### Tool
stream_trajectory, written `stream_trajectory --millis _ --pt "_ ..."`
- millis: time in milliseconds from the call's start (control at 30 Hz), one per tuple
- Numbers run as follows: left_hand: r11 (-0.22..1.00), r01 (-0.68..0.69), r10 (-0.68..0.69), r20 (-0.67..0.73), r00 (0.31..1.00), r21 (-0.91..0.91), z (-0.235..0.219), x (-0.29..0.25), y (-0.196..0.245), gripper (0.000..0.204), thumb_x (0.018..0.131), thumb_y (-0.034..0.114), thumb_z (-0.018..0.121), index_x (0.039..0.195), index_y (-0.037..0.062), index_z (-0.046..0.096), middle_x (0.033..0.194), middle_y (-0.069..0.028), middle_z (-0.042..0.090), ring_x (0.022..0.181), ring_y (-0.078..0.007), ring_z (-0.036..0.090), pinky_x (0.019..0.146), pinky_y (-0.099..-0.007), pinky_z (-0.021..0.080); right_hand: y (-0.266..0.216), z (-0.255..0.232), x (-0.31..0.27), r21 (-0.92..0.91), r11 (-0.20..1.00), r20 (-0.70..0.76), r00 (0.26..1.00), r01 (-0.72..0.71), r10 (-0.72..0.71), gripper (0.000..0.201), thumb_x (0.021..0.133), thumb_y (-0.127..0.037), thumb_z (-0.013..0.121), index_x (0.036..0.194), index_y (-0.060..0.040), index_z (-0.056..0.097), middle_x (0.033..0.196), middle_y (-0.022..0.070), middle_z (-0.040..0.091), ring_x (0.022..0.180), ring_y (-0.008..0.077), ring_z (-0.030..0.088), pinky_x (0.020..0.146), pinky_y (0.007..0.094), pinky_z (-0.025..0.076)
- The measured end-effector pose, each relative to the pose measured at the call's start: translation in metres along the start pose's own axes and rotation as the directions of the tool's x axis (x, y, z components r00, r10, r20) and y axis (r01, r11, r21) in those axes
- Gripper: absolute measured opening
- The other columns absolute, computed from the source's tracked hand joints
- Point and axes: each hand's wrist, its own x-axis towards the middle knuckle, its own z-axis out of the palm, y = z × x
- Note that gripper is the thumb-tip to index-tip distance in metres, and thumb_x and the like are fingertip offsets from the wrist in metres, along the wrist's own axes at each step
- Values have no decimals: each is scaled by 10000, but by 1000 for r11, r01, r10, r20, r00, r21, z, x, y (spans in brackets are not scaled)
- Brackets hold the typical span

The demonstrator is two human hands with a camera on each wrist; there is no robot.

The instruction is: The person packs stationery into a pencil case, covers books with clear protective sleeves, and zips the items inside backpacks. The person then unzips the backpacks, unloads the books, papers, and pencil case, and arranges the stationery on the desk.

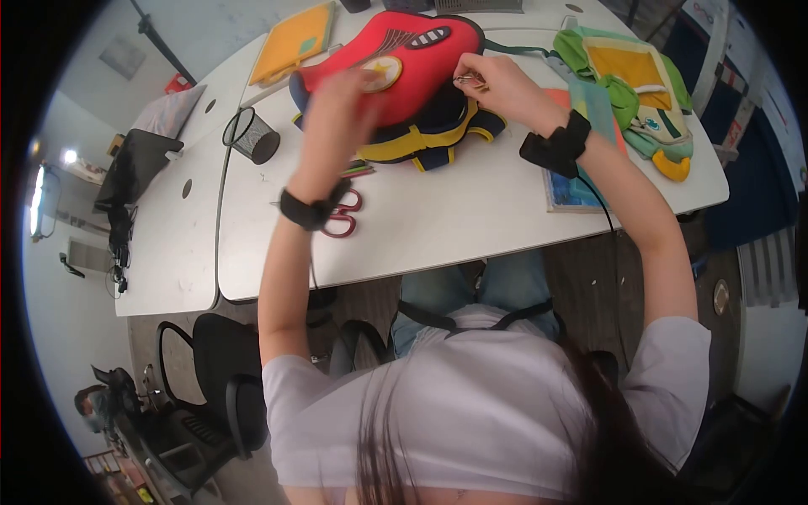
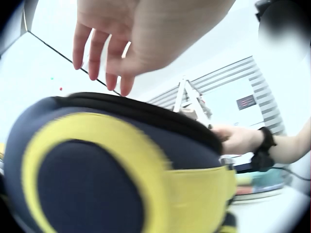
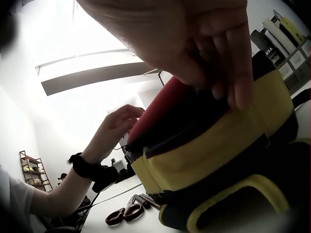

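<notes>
A backpack (image 1: 429,46) with a red front, a round star patch and navy-and-yellow sides lies on the white table. My left hand (image 1: 332,126), blurred in the head view, is over its near left part. In the left wrist view the left fingers (image 2: 99,53) hang loosely extended above the bag's dark top edge, holding nothing. At the bag's right edge my right hand (image 1: 509,88) pinches a small shiny piece that looks like a zipper pull (image 1: 468,78). The right wrist view shows those fingers curled close over the dark seam, partly in shadow.
Red-handled scissors (image 1: 343,220) lie near the left wrist, beside several pencils (image 1: 360,169). A black mesh cup (image 1: 263,145) stands further left. To the right are a book (image 1: 572,192) and a green-and-yellow bag (image 1: 640,76). A yellow folder (image 1: 290,42) lies at the back.
</notes>
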Motion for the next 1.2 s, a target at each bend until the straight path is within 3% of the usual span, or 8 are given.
stream_trajectory --millis 100,400,500,600,733,800,900,1200 --pt "997 -27 16 155 988 70 20 6 37 328 760 134 634 1053 59 506 972 -101 528 906 -285 524 816 -361 431 -17 -3 -10 109 994 6 1000 7 -8 108 773 -28 576 859 9 522 735 129 598 687 258 599 619 327 456" --pt "984 -104 45 367 929 144 18 5 28 126 816 88 521 933 81 475 874 -82 461 816 -270 509 639 -362 458 28 -21 1 -166 984 -111 993 -70 52 84 778 -88 526 848 -47 542 749 106 630 720 312 597 626 380 465" --pt "999 -38 29 349 937 19 10 -3 23 128 820 89 521 933 66 465 878 -87 457 841 -285 508 661 -375 463 54 -24 30 -441 897 -70 996 26 -63 133 808 -186 551 831 -56 540 720 124 614 690 301 601 592 386 457" --pt "1000 -25 22 351 936 5 7 -7 21 130 821 68 513 939 49 462 912 -91 462 913 -291 496 690 -370 464 64 -16 70 -436 895 -83 985 98 -149 270 838 -296 548 755 -39 551 644 140 581 592 280 579 547 378 454" --pt "999 -40 39 323 945 -5 10 -12 21 134 802 41 516 926 44 467 942 -94 461 974 -293 473 719 -361 463 59 7 97 -460 888 -8 1000 6 -11 248 779 -276 582 810 -30 589 745 201 599 701 344 593 607 402 462" --pt "1000 -30 27 338 941 2 10 -13 24 146 800 43 528 933 33 468 983 -99 473 969 -293 478 750 -368 447 67 31 102 -550 834 -82 991 41 -103 207 815 -277 532 839 -72 548 745 150 618 721 323 605 602 405 468" --pt "1000 -26 20 348 937 13 10 -13 24 157 800 49 544 937 23 471 1025 -105 483 970 -294 483 783 -374 430 66 50 112 -586 808 2 998 -50 64 224 814 -294 536 883 -100 624 850 106 648 808 292 624 678 402 498" --pt "997 73 -74 324 943 15 15 -22 30 224 797 66 562 994 26 463 1005 -119 492 954 -304 496 769 -389 441 86 23 98 -333 943 72 997 8 17 285 779 -325 582 828 -48 625 755 149 627 727 297 615 632 382 481"
